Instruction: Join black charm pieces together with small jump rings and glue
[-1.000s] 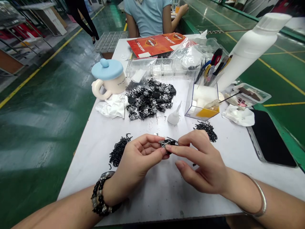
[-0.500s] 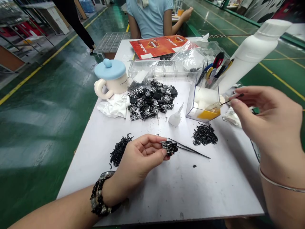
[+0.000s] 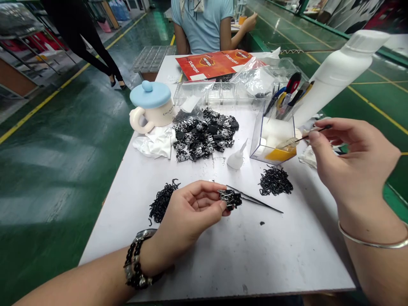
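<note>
My left hand [image 3: 191, 212] pinches a small black and silver metal part [image 3: 230, 199] just above the white table [image 3: 223, 255]. Black tweezers [image 3: 258, 202] lie on the table beside that part. My right hand [image 3: 350, 161] is raised at the right and pinches a thin dark stick [image 3: 314, 132], whose tip points toward a small bottle of yellow liquid [image 3: 282, 149] by the clear box. Heaps of small black hooks [image 3: 276, 181] lie right of the tweezers and near my left wrist [image 3: 162, 200].
A pile of black metal parts [image 3: 205, 134], a cream mug with a blue lid [image 3: 151, 106], a white cloth [image 3: 154, 142], a white nozzle cap [image 3: 236, 157], a clear tool box [image 3: 276, 127] and a tall white bottle [image 3: 338, 70] stand behind. A person in light blue [image 3: 204, 23] sits beyond the table.
My right hand left the metal part, swung up to the right and took the thin stick. The tweezers now lie on the table. My left hand kept hold of the part.
</note>
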Demonstrator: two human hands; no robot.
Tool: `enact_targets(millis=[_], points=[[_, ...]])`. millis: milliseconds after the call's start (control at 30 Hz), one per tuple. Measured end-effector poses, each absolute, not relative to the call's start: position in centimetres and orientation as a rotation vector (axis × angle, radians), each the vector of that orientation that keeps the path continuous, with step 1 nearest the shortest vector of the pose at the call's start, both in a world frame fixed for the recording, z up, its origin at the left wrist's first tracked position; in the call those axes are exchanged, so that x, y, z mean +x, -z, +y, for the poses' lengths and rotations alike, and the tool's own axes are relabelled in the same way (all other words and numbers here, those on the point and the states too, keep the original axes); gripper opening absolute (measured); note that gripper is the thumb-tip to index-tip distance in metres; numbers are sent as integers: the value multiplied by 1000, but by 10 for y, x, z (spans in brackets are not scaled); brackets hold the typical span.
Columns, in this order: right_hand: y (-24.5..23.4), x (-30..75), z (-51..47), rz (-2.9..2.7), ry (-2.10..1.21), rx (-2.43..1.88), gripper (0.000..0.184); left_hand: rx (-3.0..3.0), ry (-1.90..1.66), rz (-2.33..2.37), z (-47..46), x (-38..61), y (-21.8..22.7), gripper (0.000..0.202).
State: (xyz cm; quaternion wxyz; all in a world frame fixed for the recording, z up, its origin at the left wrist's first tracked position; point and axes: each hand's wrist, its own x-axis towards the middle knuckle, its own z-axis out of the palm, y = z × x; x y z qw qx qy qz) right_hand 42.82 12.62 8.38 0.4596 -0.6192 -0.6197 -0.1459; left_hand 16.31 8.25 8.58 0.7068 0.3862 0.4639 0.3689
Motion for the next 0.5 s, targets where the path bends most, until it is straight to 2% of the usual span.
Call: enact_targets(millis=[267, 500], points=[[-78, 432, 129, -1557, 469, -1543, 25, 1022, -824, 1070, 79, 162, -84, 19], [-77, 437, 129, -1594, 625, -1551, 24, 1633, -1072, 1047, 74, 160, -75, 30]])
